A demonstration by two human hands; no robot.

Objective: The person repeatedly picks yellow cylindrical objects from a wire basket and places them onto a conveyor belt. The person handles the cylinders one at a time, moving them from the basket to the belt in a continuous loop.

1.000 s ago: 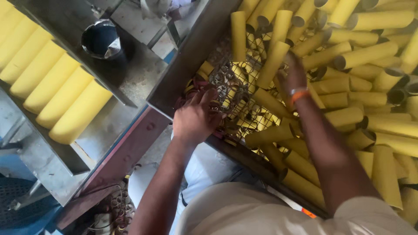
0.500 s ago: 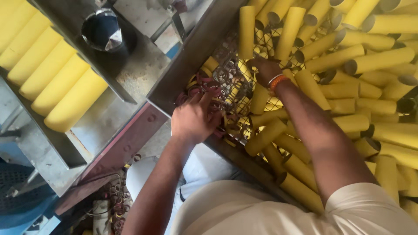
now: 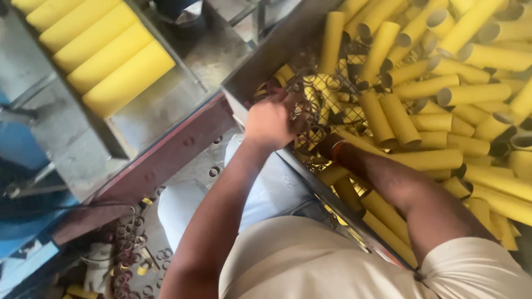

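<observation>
Single view only: my head camera looks steeply down, close over both arms. It faces the wire bin (image 3: pixel 332 94) of yellow tubes (image 3: pixel 396 119), right, and the metal shelf (image 3: pixel 72 133), left.

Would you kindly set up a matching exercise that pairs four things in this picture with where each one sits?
Things:
1. left hand
2. row of large yellow cardboard cylinders
3. orange band
4. heap of loose yellow cardboard tubes

Places:
A. on the right wrist
B. filling the wire-mesh bin at the right
C. at the near edge of the bin, on the mesh
D. side by side in the grey metal tray at upper left

Pairs: 1-C, 2-D, 3-A, 4-B
</observation>
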